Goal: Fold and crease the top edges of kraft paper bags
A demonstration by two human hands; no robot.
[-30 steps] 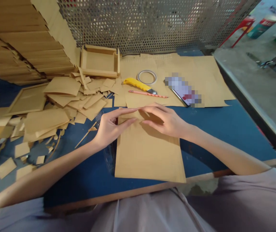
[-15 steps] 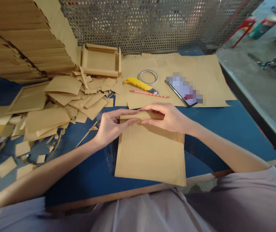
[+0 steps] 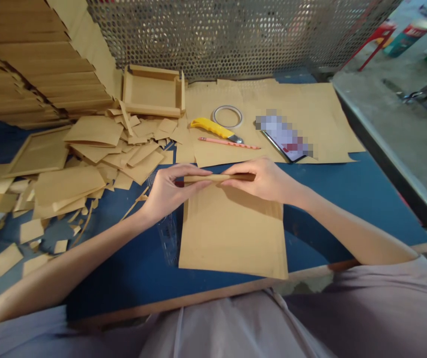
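A sheet of brown cardboard (image 3: 232, 238) lies on the blue table in front of me, its near edge close to the table's front edge. At its far end the cardboard is bent up into a narrow fold. My left hand (image 3: 170, 191) pinches the left part of this fold between thumb and fingers. My right hand (image 3: 264, 180) pinches the right part the same way, and the fingertips of both hands are a small gap apart. Beneath the sheet's left side a clear plastic ruler (image 3: 167, 238) sticks out.
Past my hands lie a yellow utility knife (image 3: 215, 129), a pink pencil (image 3: 228, 143), a roll of tape (image 3: 213, 117) and a phone (image 3: 282, 139) on flat cardboard (image 3: 321, 114). Cardboard scraps (image 3: 67, 184) cover the left, with an open cardboard tray (image 3: 154, 92) and stacked cardboard (image 3: 30, 49) behind.
The raised fold at the cardboard's far end looks flatter and narrower between my fingers. Both hands keep their hold in nearly the same place, and the view has shifted slightly.
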